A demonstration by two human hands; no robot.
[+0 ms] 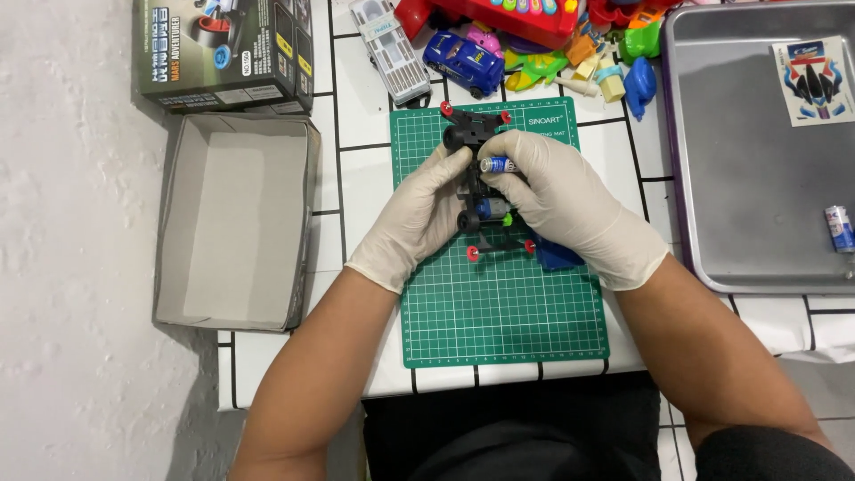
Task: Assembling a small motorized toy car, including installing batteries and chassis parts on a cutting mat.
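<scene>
A black toy car chassis (470,134) with red corner rollers lies on a green cutting mat (503,307). Both of my hands wear white gloves. My left hand (419,214) grips the chassis from its left side. My right hand (565,200) pinches a small blue and silver battery (496,165) over the chassis middle. A second blue battery (490,208) sits in the chassis bay. A blue flat part (557,258) lies under my right wrist.
An open empty cardboard box (233,218) lies at left, with its printed lid (223,53) behind it. A metal tray (757,160) at right holds a sticker sheet (812,80) and a loose battery (839,228). Several plastic toys (534,44) crowd the back edge.
</scene>
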